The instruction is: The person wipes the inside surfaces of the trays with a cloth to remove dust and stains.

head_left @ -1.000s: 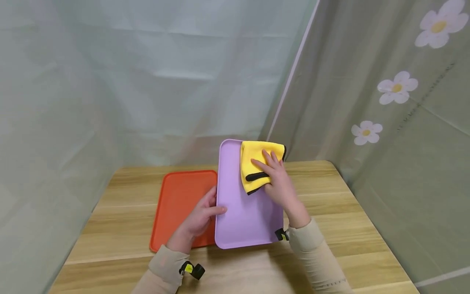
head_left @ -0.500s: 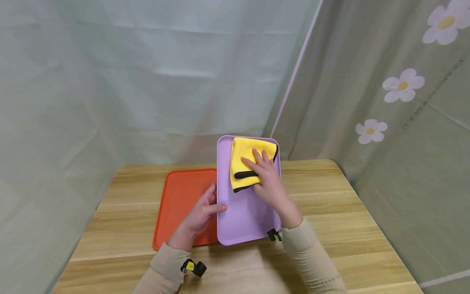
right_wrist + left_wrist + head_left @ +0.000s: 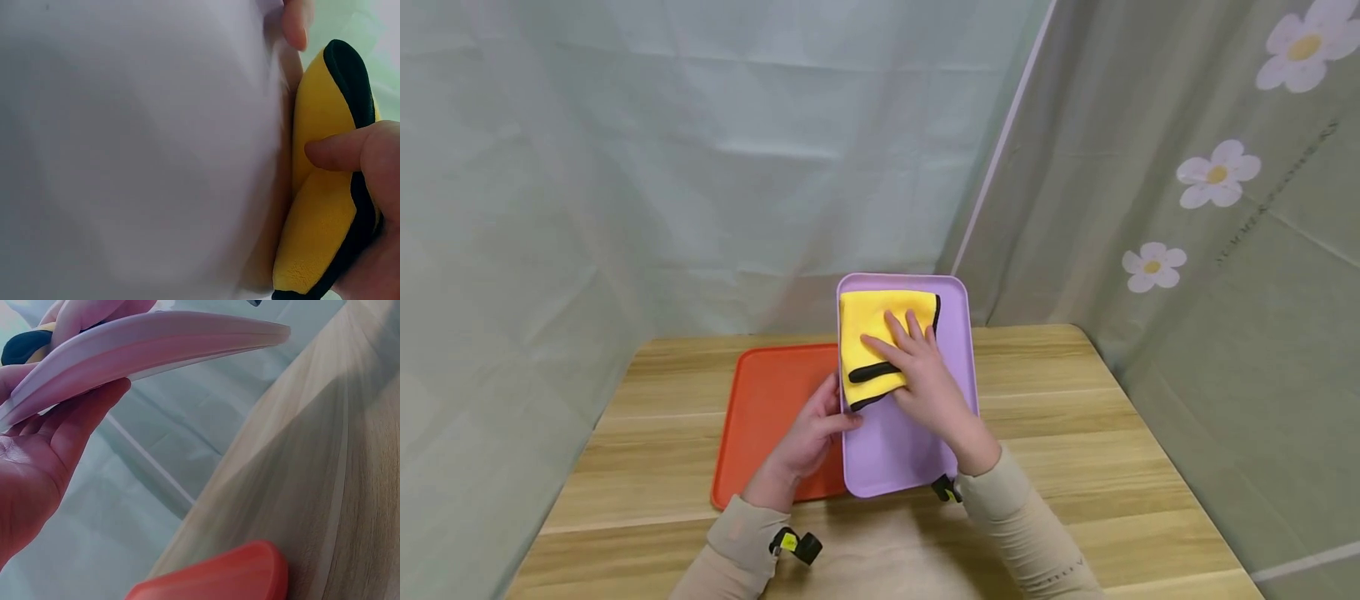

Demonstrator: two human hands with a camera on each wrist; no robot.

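A light purple rectangular tray [image 3: 895,458] is raised and tilted toward the head camera above the table. My left hand [image 3: 805,437] grips its left edge, thumb over the rim; in the left wrist view the fingers [image 3: 94,412] support the underside. Against the tray's inner face, at the upper left, lies a folded yellow cloth [image 3: 868,317] with black trim. My right hand [image 3: 928,387] presses on it with spread fingers. From the right wrist, the thumb [image 3: 337,153] hooks over the cloth's lower edge, close to the tray's pale surface [image 3: 137,156].
An orange-red tray [image 3: 767,417] lies flat on the wooden table [image 3: 1075,467], partly behind the purple one. Pale curtains [image 3: 760,167] enclose the back and sides, with flowers printed on the right one. Each wrist wears a small black camera [image 3: 805,547].
My right hand has slid the cloth leftward across the tray, from its upper right to the left rim. The tray has tilted slightly and its right rim now shows. The left hand keeps its grip.
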